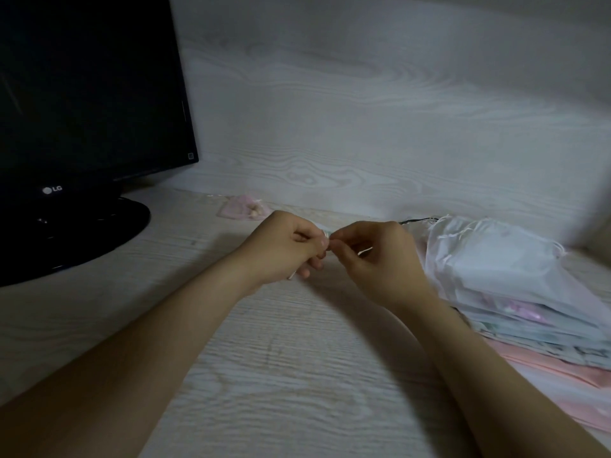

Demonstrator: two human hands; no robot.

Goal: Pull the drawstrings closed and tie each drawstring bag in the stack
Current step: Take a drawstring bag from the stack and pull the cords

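Drawstring (325,233), pinched between curled fingers of left hand (284,247) and right hand (380,261) above desk (281,375), presumably for knotting (bag itself mostly hidden); stack (512,292) lies just beside right hand, within reach.

The left hand (281,246) and right hand (380,256) hide all but slivers of white drawstring (325,233); its bag cannot be made out. At 4 o'clock the stack of bags (515,276) runs off the edge; at 10 o'clock the monitor (82,94) is cropped. The pink pouch (243,208) holds a blur.
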